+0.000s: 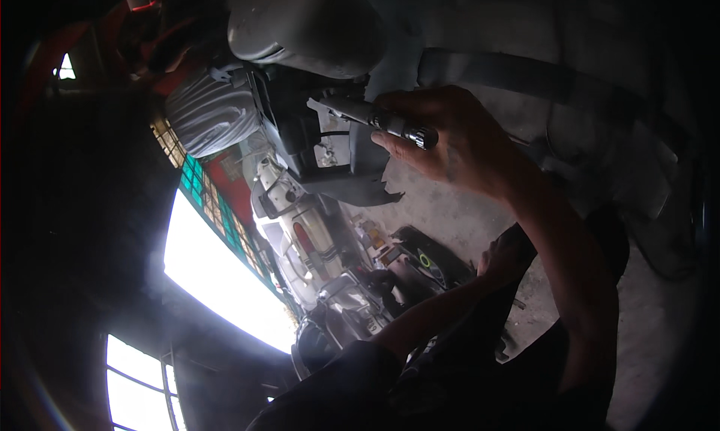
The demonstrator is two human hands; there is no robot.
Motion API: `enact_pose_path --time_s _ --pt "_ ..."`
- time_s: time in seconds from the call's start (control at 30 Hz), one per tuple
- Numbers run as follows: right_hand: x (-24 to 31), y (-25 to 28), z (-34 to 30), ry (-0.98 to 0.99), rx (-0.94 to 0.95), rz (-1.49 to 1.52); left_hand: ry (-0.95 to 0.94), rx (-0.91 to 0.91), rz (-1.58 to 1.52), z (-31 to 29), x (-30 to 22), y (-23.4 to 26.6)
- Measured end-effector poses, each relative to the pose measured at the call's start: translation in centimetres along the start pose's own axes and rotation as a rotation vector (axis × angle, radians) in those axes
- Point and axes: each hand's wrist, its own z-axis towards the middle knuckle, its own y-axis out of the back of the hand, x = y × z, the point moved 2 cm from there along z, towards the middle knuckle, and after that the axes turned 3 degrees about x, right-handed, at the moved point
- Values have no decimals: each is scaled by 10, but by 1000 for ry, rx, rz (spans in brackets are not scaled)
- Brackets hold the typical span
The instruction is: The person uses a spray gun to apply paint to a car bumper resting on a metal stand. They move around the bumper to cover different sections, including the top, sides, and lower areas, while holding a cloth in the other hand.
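Observation:
My right hand is closed around a spray gun, a slim grey metal tool with a ribbed knob at its rear. Its front end points left, over a dark grey panel with a square opening. Part of the handle is hidden by my fingers. Just above sits a large, rounded, smooth grey panel. My left hand is lower down, against the dark cloth of my leg, with its fingers mostly lost in shadow.
A long dark grey strip lies at upper right on the concrete floor. Beyond the panels stand parked motorcycles and a light-coloured scooter. A black part with a green ring lies near my left hand. Grey cloth shows at upper left.

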Motion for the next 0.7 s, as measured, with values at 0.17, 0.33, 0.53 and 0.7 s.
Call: enact_pose_path --time_s 0.17,0.33,0.53,0.7 --pt "26 6 23 -106 24 35 4 -10 -86 3 4 4" --pt "44 8 29 -198 71 22 -68 -48 -43 22 30 -36" --pt "29 17 16 -293 18 -173 -34 -16 -8 20 31 -36" --pt "43 10 23 -293 22 -82 -99 -110 -44 23 42 -51"
